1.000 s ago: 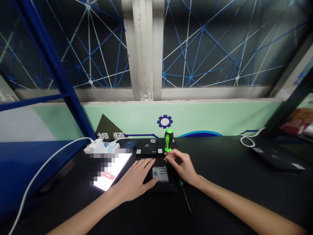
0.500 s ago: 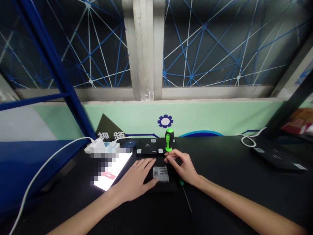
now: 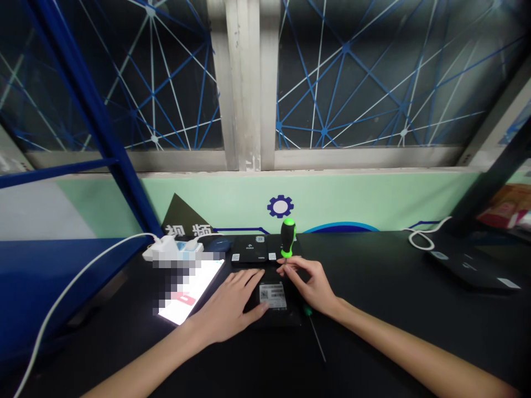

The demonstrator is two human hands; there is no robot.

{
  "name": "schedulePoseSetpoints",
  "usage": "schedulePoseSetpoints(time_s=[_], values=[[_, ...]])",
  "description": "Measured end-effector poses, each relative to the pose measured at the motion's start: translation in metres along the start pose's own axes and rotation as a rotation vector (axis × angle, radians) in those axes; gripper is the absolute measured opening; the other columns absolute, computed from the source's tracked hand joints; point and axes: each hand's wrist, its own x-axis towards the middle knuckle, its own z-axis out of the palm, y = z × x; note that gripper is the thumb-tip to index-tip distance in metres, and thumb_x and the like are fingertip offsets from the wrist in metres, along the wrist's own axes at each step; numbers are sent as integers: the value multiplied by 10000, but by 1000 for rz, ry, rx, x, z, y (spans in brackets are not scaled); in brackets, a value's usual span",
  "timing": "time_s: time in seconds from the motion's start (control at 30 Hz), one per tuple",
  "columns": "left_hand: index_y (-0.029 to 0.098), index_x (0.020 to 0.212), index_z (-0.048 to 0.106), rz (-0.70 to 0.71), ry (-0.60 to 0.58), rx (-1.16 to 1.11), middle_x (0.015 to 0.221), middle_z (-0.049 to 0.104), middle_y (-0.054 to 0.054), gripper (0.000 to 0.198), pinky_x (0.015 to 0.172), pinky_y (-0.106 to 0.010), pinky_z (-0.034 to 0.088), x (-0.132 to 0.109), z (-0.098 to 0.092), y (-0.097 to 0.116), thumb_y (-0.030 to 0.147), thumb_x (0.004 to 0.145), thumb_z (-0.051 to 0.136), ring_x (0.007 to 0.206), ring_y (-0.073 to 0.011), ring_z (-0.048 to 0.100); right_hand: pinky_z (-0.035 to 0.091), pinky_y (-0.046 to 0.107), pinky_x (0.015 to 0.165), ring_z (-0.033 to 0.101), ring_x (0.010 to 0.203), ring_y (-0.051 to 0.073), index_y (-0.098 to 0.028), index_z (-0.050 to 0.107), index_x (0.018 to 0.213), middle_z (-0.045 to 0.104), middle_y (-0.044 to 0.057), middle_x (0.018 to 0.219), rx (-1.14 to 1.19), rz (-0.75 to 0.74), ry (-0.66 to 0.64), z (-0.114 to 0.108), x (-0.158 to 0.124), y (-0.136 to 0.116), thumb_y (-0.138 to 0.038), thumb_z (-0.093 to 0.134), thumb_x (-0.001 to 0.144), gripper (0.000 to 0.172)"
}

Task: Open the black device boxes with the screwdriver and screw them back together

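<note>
Head view: left hand (image 3: 230,301) lies flat, unclenched, on a labelled set-top box (image 3: 274,298). Right hand (image 3: 310,282) pinches an upright screwdriver (image 3: 287,237) low down.

L hand (image 3: 230,304) on labelled blk box (image 3: 276,297), R hand (image 3: 311,281) pinching upright grn/blk screwdriver (image 3: 287,237) low down, 2nd driver (image 3: 307,311) nearby.

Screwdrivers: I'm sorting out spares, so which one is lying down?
The dark green screwdriver, lying beside the right hand; the black-and-lime screwdriver stands upright.

A lime-green-and-black screwdriver (image 3: 287,237), a black box (image 3: 279,317) with a pale, black-printed label (image 3: 272,296), a black table (image 3: 373,282) and a mint-green wall (image 3: 352,199) bearing a navy gear motif (image 3: 280,207).
</note>
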Motion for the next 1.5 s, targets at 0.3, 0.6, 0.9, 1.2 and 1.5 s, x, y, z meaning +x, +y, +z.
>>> schedulePoseSetpoints(time_s=[0.3,0.6,0.9,1.2,1.5], values=[[282,1543,300,-17,-13,-3,1535,432,-75,640,1127,-509,361,1,1,-1,615,1002,377,1395,-303,414,566,294,692,698,693,188,-199,688,936,752,45,832,-3,25,46,2,1,2,-314,652,925,121],[279,1545,299,-6,1,-5,1527,442,-82,644,1118,-504,372,0,0,0,618,1002,374,1380,-307,434,572,299,775,726,766,186,-186,703,1004,761,58,865,-25,-1,-7,-1,0,-1,-326,545,993,211],[270,1539,310,-4,1,-3,1523,448,-90,638,1120,-515,366,1,-1,2,614,1005,367,1376,-311,436,577,315,728,713,734,199,-198,675,971,756,65,853,-3,18,20,0,1,1,-365,589,965,187],[266,1541,303,-11,-13,-3,1531,438,-84,644,1123,-517,363,1,0,1,617,1005,364,1382,-312,426,570,312,791,730,785,193,-200,682,1001,766,60,891,-13,-1,-1,-1,-1,1,-323,545,994,184],[275,1537,313,-13,-9,-7,1522,450,-80,635,1126,-506,362,1,-1,3,615,1003,373,1384,-304,428,590,313,748,735,758,201,-197,659,989,768,68,874,10,24,17,0,1,0,-361,595,963,177]])
